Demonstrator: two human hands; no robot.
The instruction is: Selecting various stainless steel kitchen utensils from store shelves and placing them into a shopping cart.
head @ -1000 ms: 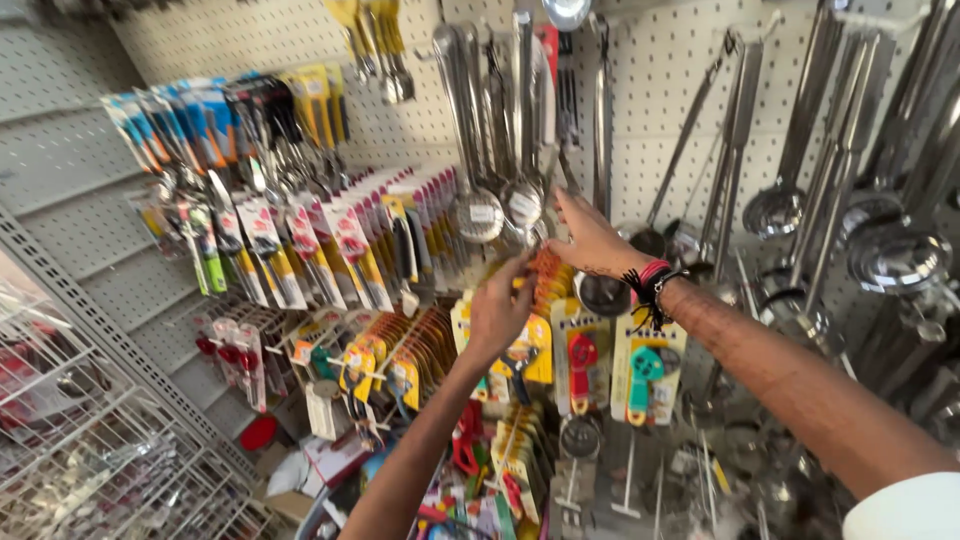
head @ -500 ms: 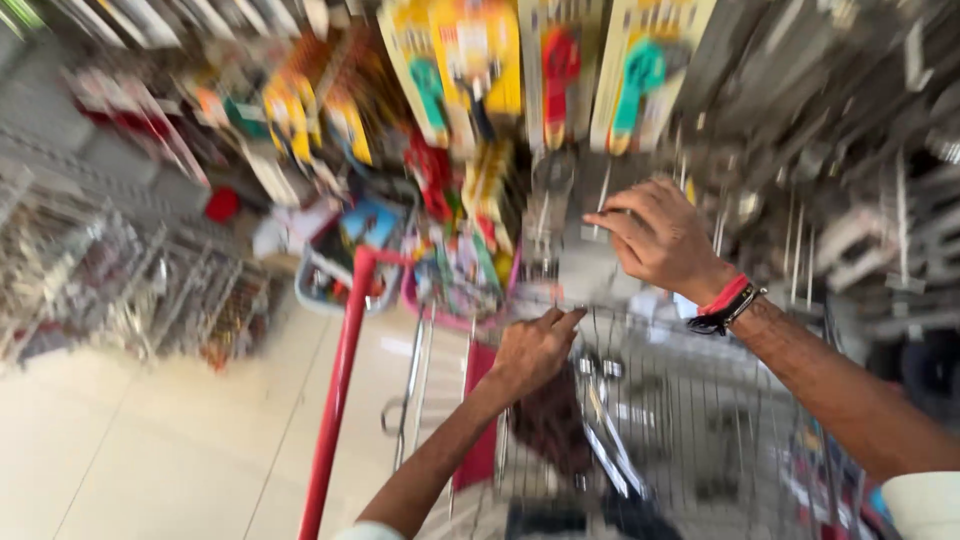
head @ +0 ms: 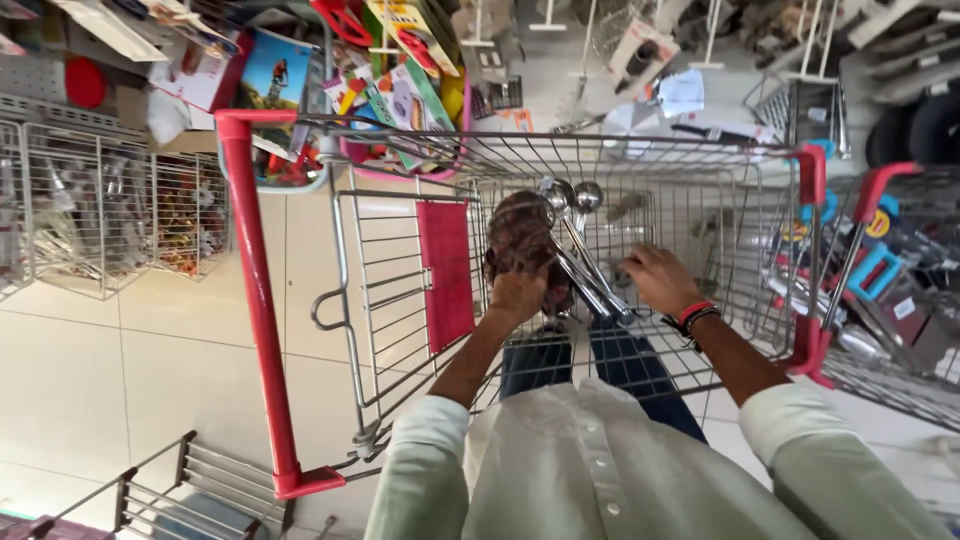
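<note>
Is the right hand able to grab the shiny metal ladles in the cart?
Probably yes. The right hand is inside the wire shopping cart, right beside the long shiny metal ladles, with nothing between them.

ladles: polished, glossy metal, gripped in both hands
cart: bare wire metal around the hands, glossy red plastic trim
floor: smooth glossy tile left of the left hand
shirt: matt pale cloth

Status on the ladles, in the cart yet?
Done: ladles are off the display and down inside the cart. In hand: left hand grips their handles beside a brown cloth item; right hand is alongside. Left: letting go.
</note>
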